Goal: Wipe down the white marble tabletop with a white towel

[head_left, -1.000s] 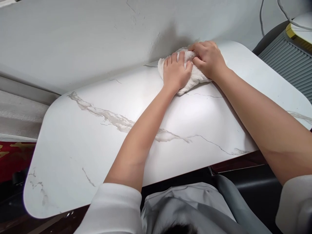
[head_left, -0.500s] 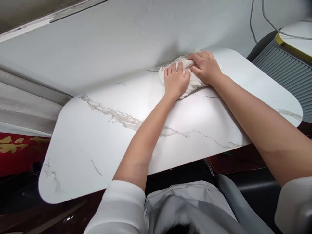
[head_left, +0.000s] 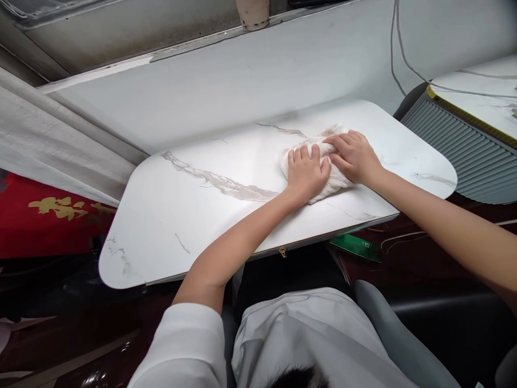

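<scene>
A crumpled white cloth [head_left: 337, 186] lies on the right part of a white marble-patterned tabletop [head_left: 157, 215]. My left hand [head_left: 306, 173] presses down on the cloth's left side, its fingers bent over the fabric and the thumb pointing toward the other hand. On the cloth's right side, my right hand [head_left: 357, 157] grips the fabric with curled fingers. The two hands are close together, thumbs almost touching. Beneath them, part of the cloth is hidden.
A pale wall [head_left: 226, 91] runs along the table's far edge. A curtain [head_left: 60, 129] hangs at left above a red cloth with gold lettering [head_left: 56, 207]. At right stands a ribbed grey cabinet [head_left: 464, 145], with grey cables [head_left: 407, 62] hanging above. A green object [head_left: 355, 247] lies below the near edge.
Both hands have drawn the cloth from near the wall toward the table's near edge. The view has also shifted, showing more of the ledge above the wall.
</scene>
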Motion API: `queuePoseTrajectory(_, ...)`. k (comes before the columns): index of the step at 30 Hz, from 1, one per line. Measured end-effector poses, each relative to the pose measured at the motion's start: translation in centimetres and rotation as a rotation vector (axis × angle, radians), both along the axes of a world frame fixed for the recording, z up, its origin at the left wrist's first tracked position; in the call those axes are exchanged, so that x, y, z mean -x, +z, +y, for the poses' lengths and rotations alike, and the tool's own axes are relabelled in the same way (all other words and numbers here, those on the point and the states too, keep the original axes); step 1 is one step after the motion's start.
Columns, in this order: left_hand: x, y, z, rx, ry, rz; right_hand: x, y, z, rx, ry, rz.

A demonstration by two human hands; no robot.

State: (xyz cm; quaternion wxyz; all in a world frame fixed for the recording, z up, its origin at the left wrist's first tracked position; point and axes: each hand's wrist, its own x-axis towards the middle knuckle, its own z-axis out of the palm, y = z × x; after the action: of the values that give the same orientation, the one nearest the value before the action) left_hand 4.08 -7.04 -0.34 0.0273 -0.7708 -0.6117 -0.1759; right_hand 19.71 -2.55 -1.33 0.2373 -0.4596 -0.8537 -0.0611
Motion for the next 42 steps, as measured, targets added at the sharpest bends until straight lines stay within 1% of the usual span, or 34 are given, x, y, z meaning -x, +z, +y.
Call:
queuePoseTrajectory(6, -1.5, 0.2, -4.7, 0.039, -0.051, 0.031, -2.1, 0.9, -5.2, 0.023, 0.093, -0.010)
queuePoseTrajectory(9, -2.5, 0.1, -6.3, 0.039, -0.091, 0.041, -3.3, 1.1, -7.1, 0.022, 0.084, -0.015)
queuePoseTrajectory(14, -4.0, 0.1, -7.3, 0.020, -0.143, 0.025, -5.5, 1.5, -9.0, 0.009, 0.073, -0.098)
queuePoseTrajectory(18, -4.7, 0.3, -7.0, 0.029, -0.171, 0.018, -6.8, 1.9, -8.8, 0.026, 0.071, -0.193)
queuePoseTrajectory(21, -4.9, 0.3, -6.1, 0.028, -0.165, -0.003, -7.2, 2.0, -7.6, 0.050, 0.063, -0.172)
queuePoseTrajectory(23, -5.0, 0.3, -5.1, 0.026, -0.162, -0.024, -7.1, 1.9, -6.6, 0.072, 0.046, -0.129)
queuePoseTrajectory(30, -4.9, 0.3, 0.0, 0.032, -0.131, -0.067, -5.9, 1.7, -2.1, 0.104, -0.066, -0.005)
queuePoseTrajectory(36, -4.7, 0.3, 4.0, 0.095, -0.100, -0.102, -5.2, 1.5, 1.8, 0.130, -0.083, -0.015)
queuePoseTrajectory(39, -4.5, 0.4, 5.5, 0.143, -0.078, -0.127, -4.9, 1.4, 3.2, 0.148, -0.103, -0.016)
queuePoseTrajectory(42, -4.2, 0.0, 6.8, 0.149, -0.073, -0.178, -4.5, 1.5, 4.3, 0.165, -0.120, -0.015)
